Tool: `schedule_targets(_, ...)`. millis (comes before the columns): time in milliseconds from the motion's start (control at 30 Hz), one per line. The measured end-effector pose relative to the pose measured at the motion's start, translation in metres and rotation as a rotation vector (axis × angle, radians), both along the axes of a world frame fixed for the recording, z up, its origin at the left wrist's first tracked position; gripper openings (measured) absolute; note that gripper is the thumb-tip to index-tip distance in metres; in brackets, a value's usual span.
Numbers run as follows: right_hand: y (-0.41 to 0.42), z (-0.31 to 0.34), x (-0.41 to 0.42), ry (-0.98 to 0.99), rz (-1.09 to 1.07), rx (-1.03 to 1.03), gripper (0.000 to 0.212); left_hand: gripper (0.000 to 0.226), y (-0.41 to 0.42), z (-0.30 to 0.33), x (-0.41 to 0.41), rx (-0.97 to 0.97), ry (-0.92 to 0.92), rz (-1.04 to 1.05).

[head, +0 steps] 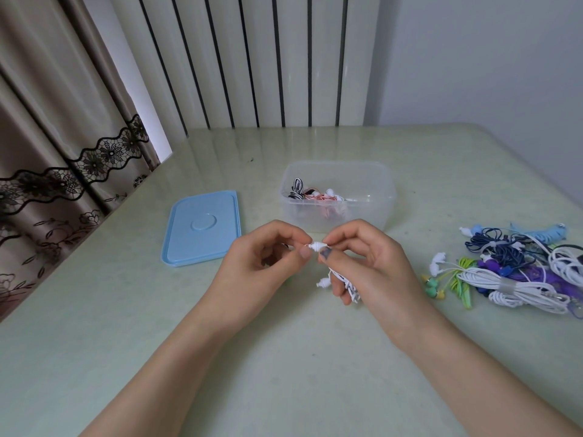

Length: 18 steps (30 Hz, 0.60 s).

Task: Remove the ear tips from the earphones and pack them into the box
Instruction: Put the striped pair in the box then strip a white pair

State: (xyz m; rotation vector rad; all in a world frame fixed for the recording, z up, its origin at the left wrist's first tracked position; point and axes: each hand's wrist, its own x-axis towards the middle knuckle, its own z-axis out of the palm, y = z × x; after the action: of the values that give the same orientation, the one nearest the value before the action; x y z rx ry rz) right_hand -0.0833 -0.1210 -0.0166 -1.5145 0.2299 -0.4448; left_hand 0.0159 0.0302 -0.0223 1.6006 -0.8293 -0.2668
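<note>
Pale green table [284,357] fills the view, its surface glossy and bare nearest the camera. Two bare forearms enter from the lower edge and meet above the middle of it.

Left hand [258,263]: fingers curled, thumb and forefinger pinching the white ear tip [310,246] at the end of an earbud. Right hand [372,266]: thumb and forefinger pinch the body of the same earbud [321,247] from the other side, while the lower fingers are curled round a bundle of white cable [344,283]. A second white bud [323,282] hangs from that bundle, just below the right thumb. Whether the pinched tip is seated on the earbud or already loose cannot be told.

Right of the hands, well apart from them, lies a pile of earphones [517,269] in white, navy, purple, green and light blue, most of them coiled; several white tips show at its left edge.

Left of the hands a blue lid [202,228] lies flat on the table.

Beyond the hands stands the box [375,197], clear plastic, uncovered, holding black-and-white, pink and white earphones in its left half.

At the far edge, a white ribbed radiator [252,58] stands against the wall; a brown curtain [56,121] with black lace trim hangs at the left.
</note>
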Motion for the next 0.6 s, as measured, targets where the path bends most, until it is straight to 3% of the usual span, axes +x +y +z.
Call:
schedule_targets(300,0.0002,0.0013,-0.001,0.002,0.011,-0.01,0.007,0.007,0.0017,-0.0024,0.0031,0.012,-0.015,0.002)
schedule_targets(600,-0.0028,0.0037,-0.0014,0.024,0.041,0.046,0.022,0.007,0.0048,0.0009,0.0054,-0.005,0.025,-0.049)
